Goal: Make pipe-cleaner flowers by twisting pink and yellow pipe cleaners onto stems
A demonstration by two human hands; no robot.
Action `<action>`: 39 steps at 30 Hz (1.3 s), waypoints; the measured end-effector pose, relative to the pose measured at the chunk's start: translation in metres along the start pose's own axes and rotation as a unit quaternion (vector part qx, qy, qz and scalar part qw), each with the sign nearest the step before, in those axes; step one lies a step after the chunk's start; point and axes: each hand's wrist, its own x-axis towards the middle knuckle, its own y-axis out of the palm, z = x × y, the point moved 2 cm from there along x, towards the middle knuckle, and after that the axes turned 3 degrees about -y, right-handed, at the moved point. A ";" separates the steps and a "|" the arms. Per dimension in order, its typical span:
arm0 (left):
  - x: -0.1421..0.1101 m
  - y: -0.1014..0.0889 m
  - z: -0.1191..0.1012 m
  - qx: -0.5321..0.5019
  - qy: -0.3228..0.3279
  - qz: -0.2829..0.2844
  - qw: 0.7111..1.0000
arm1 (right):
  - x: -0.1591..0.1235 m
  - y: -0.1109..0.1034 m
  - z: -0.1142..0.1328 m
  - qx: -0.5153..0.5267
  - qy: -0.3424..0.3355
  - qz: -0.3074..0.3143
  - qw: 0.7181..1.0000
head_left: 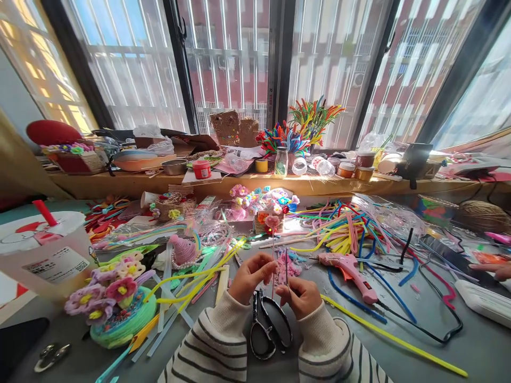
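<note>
My left hand (250, 276) and my right hand (300, 295) are both pinched on a thin upright stem topped by a small pink pipe-cleaner flower (272, 222). The left fingers grip the stem higher up, the right fingers lower. Black scissors (266, 324) lie on the grey table (399, 351) between my striped sleeves. A pink glue gun (351, 268) lies just right of my hands, its black cord trailing right.
Loose coloured pipe cleaners (343, 226) cover the table's middle and right. A drink cup with a red straw (48, 250) and a green yarn base with flowers (115, 308) stand left. Another person's fingers (495, 270) show at the right edge. The window ledge (255, 183) holds jars.
</note>
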 end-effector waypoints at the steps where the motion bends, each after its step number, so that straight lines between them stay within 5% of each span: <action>1: 0.000 -0.001 0.000 0.011 0.010 -0.016 1.000 | 0.000 0.000 0.000 0.004 0.007 -0.002 1.000; 8: -0.003 -0.003 -0.001 0.163 0.106 -0.159 0.968 | 0.000 0.003 0.000 0.017 0.044 0.000 0.999; 17: -0.006 0.001 -0.004 0.204 0.145 -0.169 0.953 | 0.002 0.007 -0.008 0.077 0.065 0.005 0.995; 23: -0.004 0.000 -0.001 0.168 0.147 -0.139 0.965 | 0.003 0.008 -0.007 0.097 0.078 0.002 0.992; 39: 0.001 -0.001 0.009 0.281 0.177 -0.030 0.943 | 0.002 0.009 -0.007 0.174 0.118 0.013 0.977</action>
